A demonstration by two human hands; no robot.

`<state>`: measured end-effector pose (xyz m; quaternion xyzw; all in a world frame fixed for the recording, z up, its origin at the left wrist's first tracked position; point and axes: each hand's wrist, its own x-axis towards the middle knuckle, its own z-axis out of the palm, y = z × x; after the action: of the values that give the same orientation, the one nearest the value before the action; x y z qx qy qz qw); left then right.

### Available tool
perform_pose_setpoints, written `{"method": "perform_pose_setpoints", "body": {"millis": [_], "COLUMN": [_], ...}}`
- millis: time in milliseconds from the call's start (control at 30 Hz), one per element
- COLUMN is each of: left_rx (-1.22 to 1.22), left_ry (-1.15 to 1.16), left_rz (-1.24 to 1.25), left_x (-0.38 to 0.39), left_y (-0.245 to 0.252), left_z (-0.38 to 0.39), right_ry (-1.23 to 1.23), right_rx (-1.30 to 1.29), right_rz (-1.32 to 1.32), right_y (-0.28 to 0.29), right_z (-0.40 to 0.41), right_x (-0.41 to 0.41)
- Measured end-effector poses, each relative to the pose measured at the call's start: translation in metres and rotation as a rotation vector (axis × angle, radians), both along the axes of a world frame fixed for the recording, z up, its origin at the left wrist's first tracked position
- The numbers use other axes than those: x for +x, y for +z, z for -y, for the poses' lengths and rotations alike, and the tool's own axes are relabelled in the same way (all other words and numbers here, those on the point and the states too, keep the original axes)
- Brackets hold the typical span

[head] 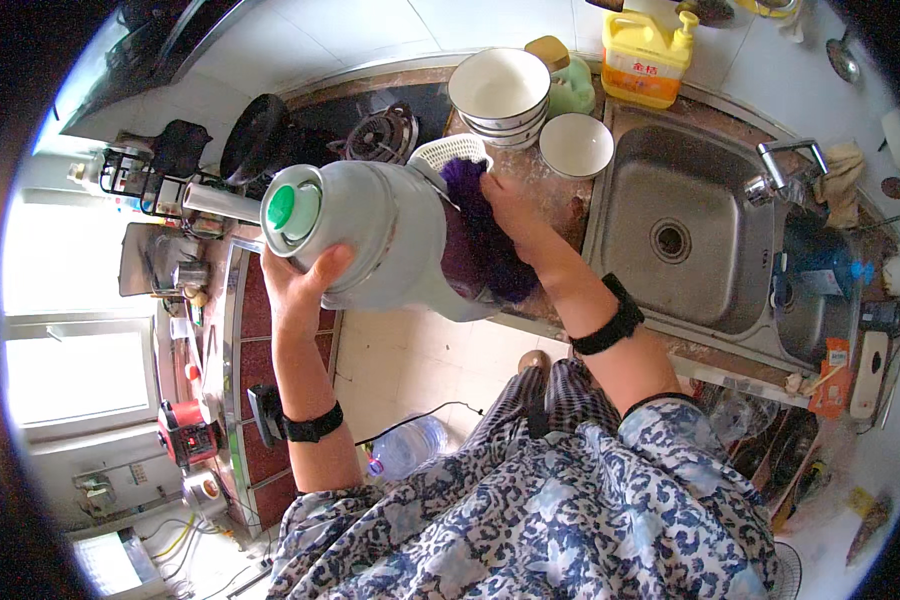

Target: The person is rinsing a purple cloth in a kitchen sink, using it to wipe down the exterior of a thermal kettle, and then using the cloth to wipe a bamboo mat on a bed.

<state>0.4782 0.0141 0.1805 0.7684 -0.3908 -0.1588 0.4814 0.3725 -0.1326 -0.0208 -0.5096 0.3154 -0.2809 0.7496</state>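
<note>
My left hand point(307, 281) grips the rim end of a large pale grey-green plastic container point(397, 225) with a green cap point(280, 207), held tilted on its side above the counter's front edge. My right hand point(511, 210) holds a dark purple cloth point(495, 255) against the container's other end. Part of that end is covered by the cloth. A white perforated basket point(450, 151) sits just behind the container. Beyond it stand stacked white bowls point(499, 86), with a single white bowl point(576, 145) beside them.
At right is a steel sink point(690, 217) with a chrome faucet point(780, 169). A yellow pump jug point(645, 60) stands behind it. A gas burner point(381, 136) and a black pan point(253, 140) are at the left back. A clear plastic bottle point(409, 446) lies on the floor.
</note>
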Motion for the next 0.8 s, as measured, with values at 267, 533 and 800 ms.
{"method": "perform_pose_setpoints", "body": {"millis": [267, 533, 800], "left_rx": [-0.033, -0.037, -0.024], "left_ry": [0.035, 0.014, 0.005], "left_rz": [-0.005, -0.003, -0.004], "left_x": [-0.001, -0.005, -0.006], "left_y": [-0.002, 0.0, 0.003], "left_z": [-0.001, -0.001, -0.004], "right_ry": [-0.289, 0.061, -0.21], "right_rx": [-0.551, -0.283, -0.388], "right_rz": [0.096, -0.336, 0.052], "right_y": [0.087, -0.015, 0.083], "right_z": [-0.035, -0.055, -0.011], "right_x": [-0.019, -0.033, -0.008]}}
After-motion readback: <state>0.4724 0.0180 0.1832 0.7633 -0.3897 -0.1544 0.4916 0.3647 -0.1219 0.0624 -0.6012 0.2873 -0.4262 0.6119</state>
